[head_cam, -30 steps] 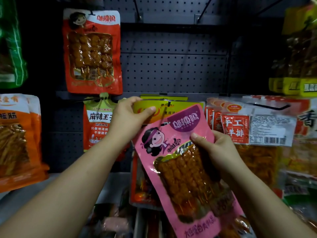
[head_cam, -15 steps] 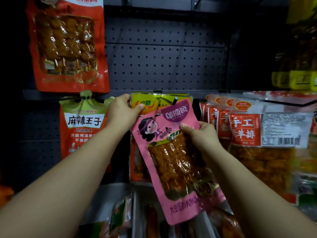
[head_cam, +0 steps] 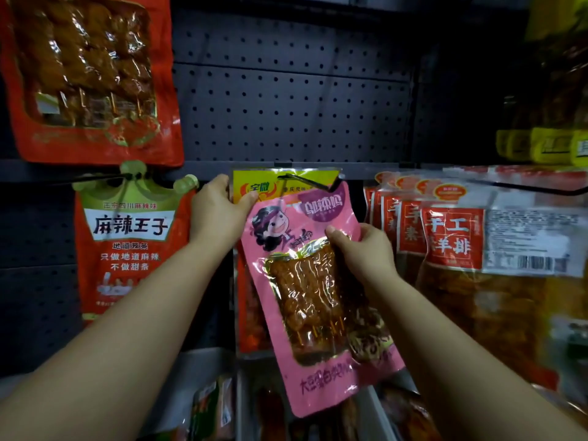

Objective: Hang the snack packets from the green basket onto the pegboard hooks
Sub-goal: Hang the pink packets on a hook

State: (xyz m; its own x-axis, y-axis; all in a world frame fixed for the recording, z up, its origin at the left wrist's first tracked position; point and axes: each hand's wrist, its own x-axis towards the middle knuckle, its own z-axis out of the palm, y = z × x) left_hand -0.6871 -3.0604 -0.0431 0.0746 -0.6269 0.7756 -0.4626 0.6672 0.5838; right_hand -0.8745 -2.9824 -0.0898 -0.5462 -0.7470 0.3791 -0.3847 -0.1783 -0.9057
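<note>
Hanging step under way. Right hand grips the pink packet at its 3 o'clock edge, top tilted just under the hook. Left hand pinches the yellow packet hanging behind. Next move calls for lining the hang hole onto the hook tip.

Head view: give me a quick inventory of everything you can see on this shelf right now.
pink packet: one, pink, centre, tilted, top by the hook
hook: one, black, above the pink packet
yellow-topped packet: at least one, on that hook, behind the pink one
red packet: one, upper left
crown-topped packet: one, red and green, lower left
red-label packets: a row, right
pegboard: dark, behind
left hand: grips the yellow-topped packet
right hand: holds the pink packet
</note>
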